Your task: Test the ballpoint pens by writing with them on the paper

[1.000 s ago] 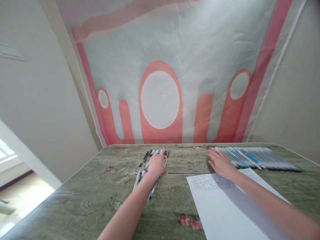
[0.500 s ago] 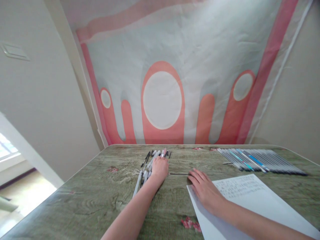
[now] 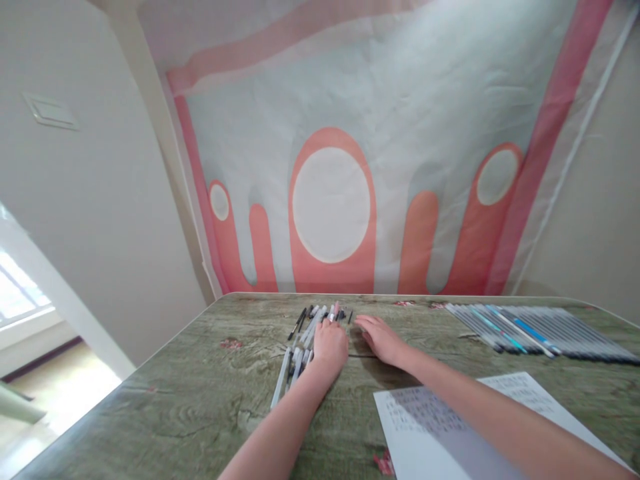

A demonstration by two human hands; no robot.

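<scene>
My left hand (image 3: 331,345) rests over a loose pile of pens (image 3: 310,331), its fingers curled down among them. A pink-tipped pen (image 3: 335,311) sticks out just beyond its fingertips; what the fingers grip is hidden. Black pens (image 3: 298,323) lie at the pile's left side, and clear-barrelled pens (image 3: 281,379) extend beside my left wrist. To the right, my right hand (image 3: 383,339) reaches toward the pile with fingers stretched out, holding nothing I can see. A short dark piece (image 3: 351,317) lies just ahead of its fingertips.
A wide row of clear pens (image 3: 585,330), with several blue and white ones among them, lies at the table's right. Under my right forearm is a sheet of paper (image 3: 415,440) with writing. The wood-patterned table (image 3: 190,380) ends at a wall with a pink-and-grey covering (image 3: 330,280).
My right hand has left the paper's edge and moved forward and left toward the pens. The left hand stays over the pile. The paper sits slightly nearer, and the view has shifted a little.
</scene>
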